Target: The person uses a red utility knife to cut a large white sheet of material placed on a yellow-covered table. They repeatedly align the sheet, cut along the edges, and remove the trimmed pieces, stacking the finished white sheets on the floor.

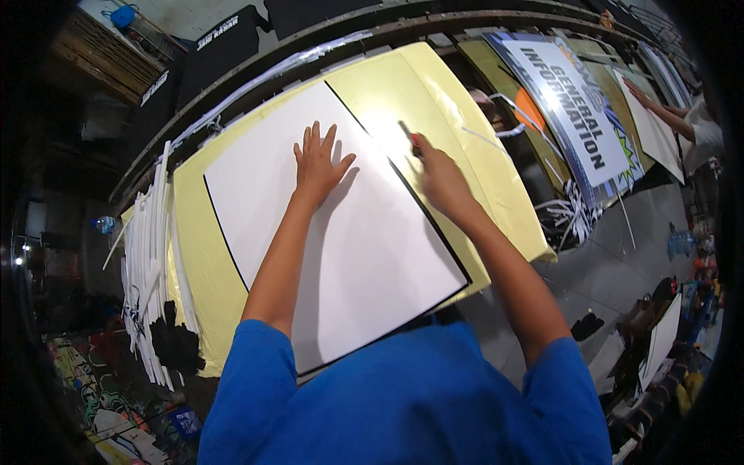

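Observation:
A large white board with black edges lies on a pale yellow sheet over the work table. My left hand rests on the board's upper part, fingers spread and pressed flat. Just beyond the board's right edge, my right hand is closed round a cutter knife with a dark and red handle. The knife points up and away, near the far right stretch of the black edge. Whether its tip touches the board or the sheet I cannot tell.
Thin white strips hang at the table's left, beside a black cloth. To the right lie a printed sign and a tangle of strips. At far right another person's hands touch a white panel.

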A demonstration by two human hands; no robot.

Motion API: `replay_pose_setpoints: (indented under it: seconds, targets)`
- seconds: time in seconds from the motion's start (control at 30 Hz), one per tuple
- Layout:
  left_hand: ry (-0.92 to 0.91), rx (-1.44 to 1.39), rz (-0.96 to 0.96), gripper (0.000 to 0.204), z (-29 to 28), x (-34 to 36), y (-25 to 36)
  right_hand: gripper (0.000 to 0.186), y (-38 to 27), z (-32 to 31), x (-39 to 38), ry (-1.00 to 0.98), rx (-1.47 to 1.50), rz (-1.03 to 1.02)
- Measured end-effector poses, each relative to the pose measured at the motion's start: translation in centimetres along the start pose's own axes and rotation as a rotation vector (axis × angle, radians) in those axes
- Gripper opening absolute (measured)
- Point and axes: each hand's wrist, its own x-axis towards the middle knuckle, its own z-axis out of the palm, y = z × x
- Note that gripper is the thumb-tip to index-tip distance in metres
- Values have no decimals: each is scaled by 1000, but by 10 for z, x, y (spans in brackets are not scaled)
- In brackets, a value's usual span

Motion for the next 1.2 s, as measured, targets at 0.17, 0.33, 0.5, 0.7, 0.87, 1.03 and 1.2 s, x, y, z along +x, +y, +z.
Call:
replay_pose_setpoints:
  seconds: [0.17, 0.33, 0.5, 0.7, 0.87, 1.03, 1.2]
  targets:
    - [-240, 181, -91, 85, 11, 20, 2, 48, -8, 60, 141, -39, -101, -81]
    - [-239, 165, -103, 87, 8, 14, -4, 42, -22, 113, 212, -68, -141, -116]
    - [-206, 112, -92, 88, 10, 15, -4, 28, -17, 131, 240, -43, -187, -212]
    - [-193, 88, -92, 88, 10, 14, -6, 26, -23, 140, 244, -45, -231, -230]
    - [-193, 94, -95, 87, 7, 16, -4, 31, -19, 146, 245, -26, -205, -235]
    - [-192, 103, -94, 85, 9, 13, -5, 26, -18, 133, 221, -47, -257, -279]
    - [-181, 139, -105, 84, 12, 14, -4, 30, -5, 105, 162, -98, -289, -296]
